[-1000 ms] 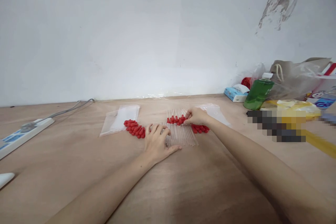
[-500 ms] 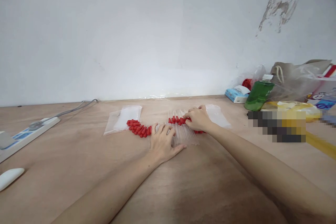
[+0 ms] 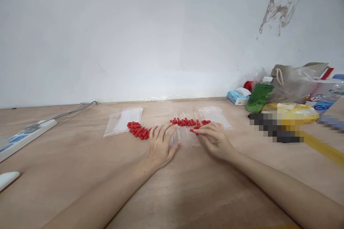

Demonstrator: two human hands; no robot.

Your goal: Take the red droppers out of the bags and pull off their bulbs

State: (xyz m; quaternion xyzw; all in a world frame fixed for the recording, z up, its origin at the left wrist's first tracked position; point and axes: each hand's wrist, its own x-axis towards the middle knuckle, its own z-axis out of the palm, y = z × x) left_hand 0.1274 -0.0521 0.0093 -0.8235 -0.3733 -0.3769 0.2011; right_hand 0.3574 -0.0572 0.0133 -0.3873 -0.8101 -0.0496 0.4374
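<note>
A row of clear droppers lies on the wooden table, red rubber bulbs across their middle. My left hand rests with fingers spread over the left part of this row, touching it. More red bulbs curve out to the left of that hand; what lies beneath its fingers is hidden. At the row's right end my right hand has thumb and fingers pinched around a red dropper bulb. Clear plastic bags lie behind the left bulbs, and other bags behind my right hand.
To the left stand a power strip with a grey cable and a white object. Along the right are a tissue pack, a green bottle, a yellow packet and a paper bag. A white wall closes the back.
My right hand has drawn back toward me and to the right from over the bulbs, uncovering more of the row. My left hand stays spread on the droppers. The view has shifted slightly.
</note>
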